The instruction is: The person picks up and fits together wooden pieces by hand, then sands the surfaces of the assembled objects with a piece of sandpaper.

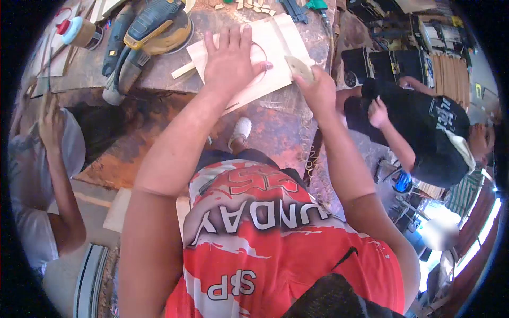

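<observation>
Head view, looking down at the worktop. A thin pale wooden panel lies flat near the worktop's edge, with a circular line marked or cut in its face. Judged from its thickness, the panel is light and stiff but flexes if unsupported. It slides easily on the dusty surface and may splinter along its edges, so it is best held down by a flat palm over the middle, or lifted by two opposite edges.

The left hand lies spread, palm down, on the panel, fingers extended and thumb out to the side over the circular line. The right hand is closed around a small rounded piece, tan in colour, pinched between thumb and fingers just at the panel's right edge. Whether this piece is wood or abrasive cannot be told.

An orbital sander rests on the worktop left of the panel, and a red-capped bottle stands farther left. Two other people stand at either side, well apart from both hands.
</observation>
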Motion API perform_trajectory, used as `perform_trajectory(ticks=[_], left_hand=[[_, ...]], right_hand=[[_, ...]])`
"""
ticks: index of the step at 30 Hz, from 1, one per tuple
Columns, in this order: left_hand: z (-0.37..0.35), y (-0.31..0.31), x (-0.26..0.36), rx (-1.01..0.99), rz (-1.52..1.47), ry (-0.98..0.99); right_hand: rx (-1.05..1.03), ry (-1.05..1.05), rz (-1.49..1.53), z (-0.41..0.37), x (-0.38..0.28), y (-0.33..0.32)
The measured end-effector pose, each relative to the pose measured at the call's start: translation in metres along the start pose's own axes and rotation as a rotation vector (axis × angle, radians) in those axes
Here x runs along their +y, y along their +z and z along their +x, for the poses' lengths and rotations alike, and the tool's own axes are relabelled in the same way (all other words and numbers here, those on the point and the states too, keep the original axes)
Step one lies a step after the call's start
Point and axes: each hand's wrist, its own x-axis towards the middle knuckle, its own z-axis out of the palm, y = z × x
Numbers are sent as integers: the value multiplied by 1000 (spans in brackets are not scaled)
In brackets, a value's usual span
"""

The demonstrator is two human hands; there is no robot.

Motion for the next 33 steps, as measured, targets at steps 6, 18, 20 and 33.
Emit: perform_trajectory(ticks=[6,18,20,33], left_hand=[[2,-3,3,-44,-22,0],[2,-10,4,-32,-18,34],[2,-10,6,-36,7,40],[5,-25,25,-184,119,-37]], right_hand=[[175,-206,-63,97,-36,34],[203,-282,33,113,-39,47],[186,-280,37,120,-48,41],[16,-55,239,-65,65,-16]])
